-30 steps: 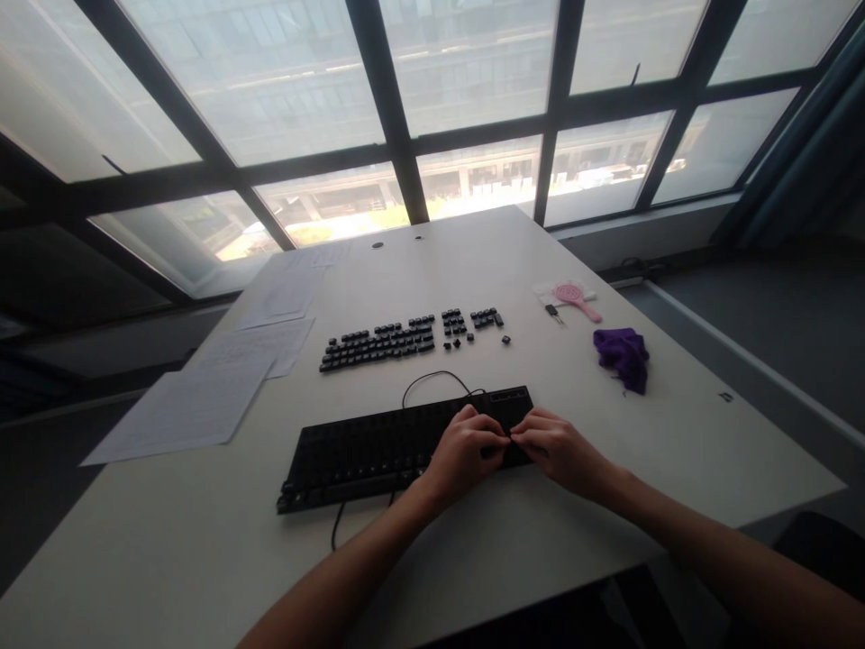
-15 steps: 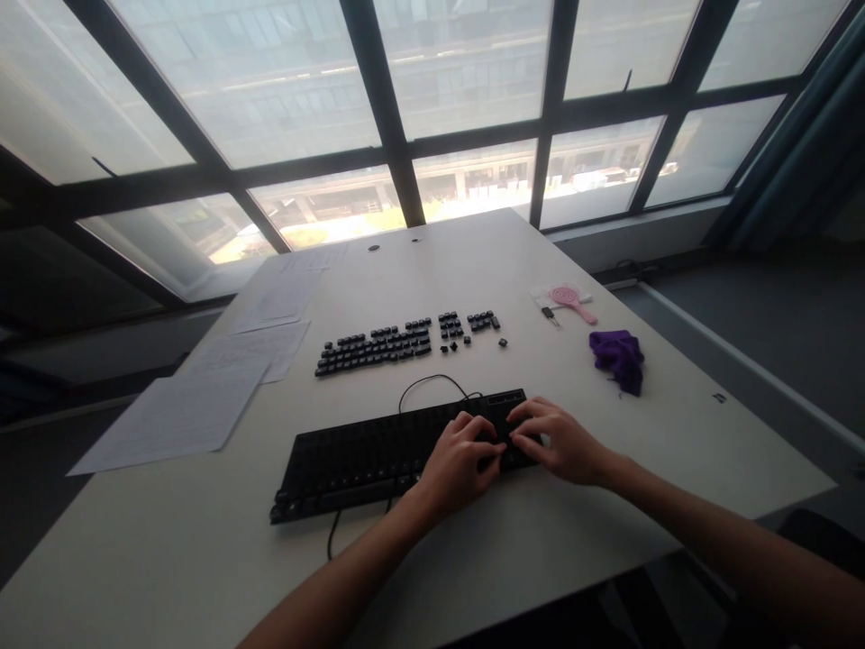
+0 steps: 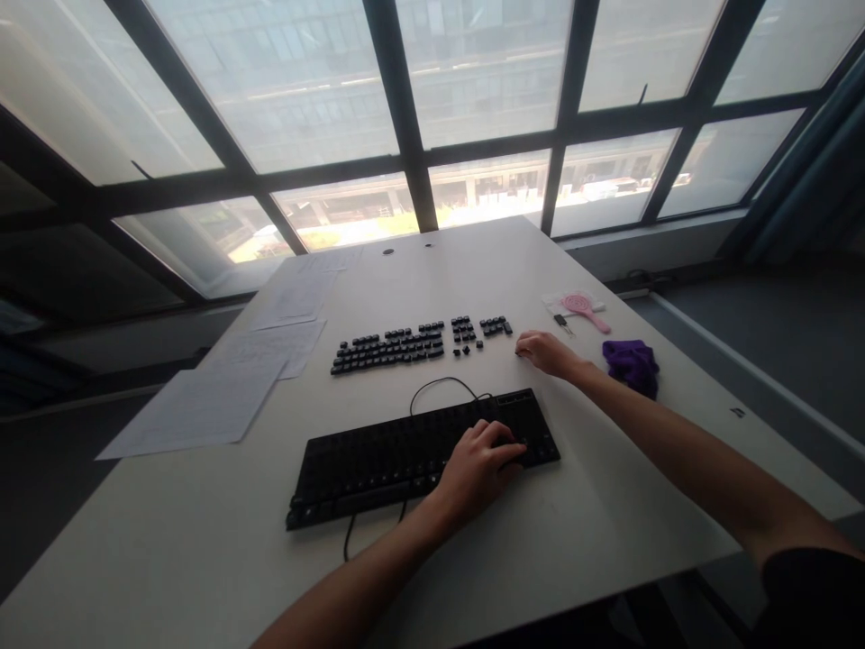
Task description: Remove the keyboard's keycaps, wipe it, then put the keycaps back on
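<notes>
A black keyboard lies in front of me at a slight slant, most of its keys off. On its right-hand part rests my left hand, fingers bent and a little apart over the number-pad area, with nothing visible in them. My right hand is farther out, low over the table to the right of the rows of loose keycaps. Its fingertips are closed on a small dark keycap, mostly hidden by them. A black cable loops behind the keyboard.
Printed sheets lie along the left side of the white table. To the right are a pink brush-like paddle, a small black-topped tool and a crumpled purple cloth. Windows stand behind the table.
My right hand has left the keyboard and moved forward to a lone keycap beside the rows. My left hand has stayed on the keyboard. The view has shifted slightly.
</notes>
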Tool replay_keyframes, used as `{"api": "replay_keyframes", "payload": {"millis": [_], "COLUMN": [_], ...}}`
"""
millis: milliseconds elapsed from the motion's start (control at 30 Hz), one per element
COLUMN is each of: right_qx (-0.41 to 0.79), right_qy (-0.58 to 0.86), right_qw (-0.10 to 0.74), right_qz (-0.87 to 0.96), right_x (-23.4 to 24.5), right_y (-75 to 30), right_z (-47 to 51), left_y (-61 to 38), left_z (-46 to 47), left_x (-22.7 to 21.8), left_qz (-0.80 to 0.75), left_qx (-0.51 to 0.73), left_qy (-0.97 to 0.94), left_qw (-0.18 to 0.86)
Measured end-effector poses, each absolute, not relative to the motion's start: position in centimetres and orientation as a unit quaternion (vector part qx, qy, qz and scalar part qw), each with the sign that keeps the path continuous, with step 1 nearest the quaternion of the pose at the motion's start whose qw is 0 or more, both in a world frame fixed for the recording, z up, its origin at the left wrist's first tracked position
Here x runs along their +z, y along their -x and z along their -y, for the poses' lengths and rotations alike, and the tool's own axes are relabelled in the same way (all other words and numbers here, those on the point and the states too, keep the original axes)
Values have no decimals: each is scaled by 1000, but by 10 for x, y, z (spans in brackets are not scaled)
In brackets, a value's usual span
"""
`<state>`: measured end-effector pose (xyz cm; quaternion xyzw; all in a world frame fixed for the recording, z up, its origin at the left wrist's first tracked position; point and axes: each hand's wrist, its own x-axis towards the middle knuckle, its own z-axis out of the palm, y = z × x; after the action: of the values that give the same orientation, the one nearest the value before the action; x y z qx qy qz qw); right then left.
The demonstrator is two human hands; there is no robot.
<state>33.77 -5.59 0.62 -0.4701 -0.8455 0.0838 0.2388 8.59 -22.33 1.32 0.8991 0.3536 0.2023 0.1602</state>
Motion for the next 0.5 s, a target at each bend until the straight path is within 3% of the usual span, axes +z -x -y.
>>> {"api": "replay_keyframes", "payload": {"millis": [267,367,500], "right_qx": [115,191,252], "right_qy": [458,408,368], "right_qw": [295,375,377], "right_qz": [831,810,812], "right_x": [14,16,8], "right_y": [-338,-333,-332], "right_z": [90,134,187], "left_y": [-94,-94,-94], "left_z": [219,220,221], "left_x": [8,7,8], "left_qz": [-386,-391,-392], "left_qx": [235,236,224], "left_qy": [-880,-878,-882], "left_qw": [147,145,136]}}
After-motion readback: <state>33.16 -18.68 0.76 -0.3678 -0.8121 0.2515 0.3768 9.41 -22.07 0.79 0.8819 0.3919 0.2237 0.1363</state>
